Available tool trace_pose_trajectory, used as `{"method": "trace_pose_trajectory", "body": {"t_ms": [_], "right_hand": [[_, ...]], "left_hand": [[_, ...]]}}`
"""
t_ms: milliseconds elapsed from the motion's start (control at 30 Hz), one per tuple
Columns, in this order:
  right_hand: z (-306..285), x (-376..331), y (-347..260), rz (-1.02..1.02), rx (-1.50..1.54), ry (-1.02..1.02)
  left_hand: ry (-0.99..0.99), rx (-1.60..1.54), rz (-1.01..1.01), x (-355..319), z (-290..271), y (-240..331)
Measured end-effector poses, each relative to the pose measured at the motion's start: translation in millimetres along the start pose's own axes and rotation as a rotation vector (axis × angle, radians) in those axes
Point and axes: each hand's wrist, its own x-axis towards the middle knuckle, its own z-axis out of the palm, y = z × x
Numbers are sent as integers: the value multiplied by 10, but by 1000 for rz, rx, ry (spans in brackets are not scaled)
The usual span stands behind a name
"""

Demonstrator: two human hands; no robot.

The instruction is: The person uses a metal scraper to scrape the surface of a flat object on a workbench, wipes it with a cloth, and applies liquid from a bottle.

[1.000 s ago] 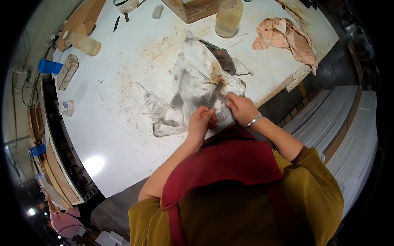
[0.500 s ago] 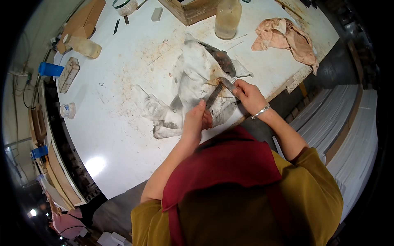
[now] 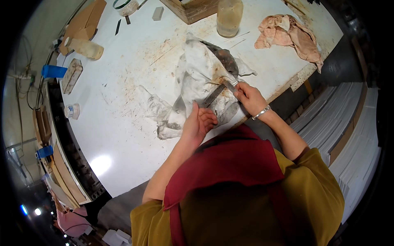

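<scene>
Top: olive-mustard, plain, short loose sleeves; left sleeve, right sleeve same colour, darker brownish edge at right cuff. Apron over it: dark red, wide bib, curved edge, soft folds. Two straps, same red: left strap, right strap. Chest between straps in deep shadow. Silver-coloured bracelet, right wrist, shiny. Forearms bare; left grip, right grip bare too.
</scene>
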Motion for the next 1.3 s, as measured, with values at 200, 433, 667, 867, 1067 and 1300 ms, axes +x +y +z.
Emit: {"method": "trace_pose_trajectory", "body": {"t_ms": [200, 433, 667, 867, 1067, 1300], "right_hand": [[7, -2, 27, -23, -12, 8], [-19, -192, -238, -97, 39, -80], [101, -148, -306, 37, 410, -332], [8, -35, -313, 381, 948, -563], [-36, 106, -227, -28, 234, -65], [-219, 55, -125, 7, 166, -17]], "left_hand": [[109, 265, 15, 53, 108, -3], [96, 250, 58, 83, 67, -37], [72, 513, 212, 11, 189, -32], [101, 487, 180, 41, 152, -33], [121, 556, 240, 25, 175, -56], [279, 1538, 782, -91, 115, 67]]}}
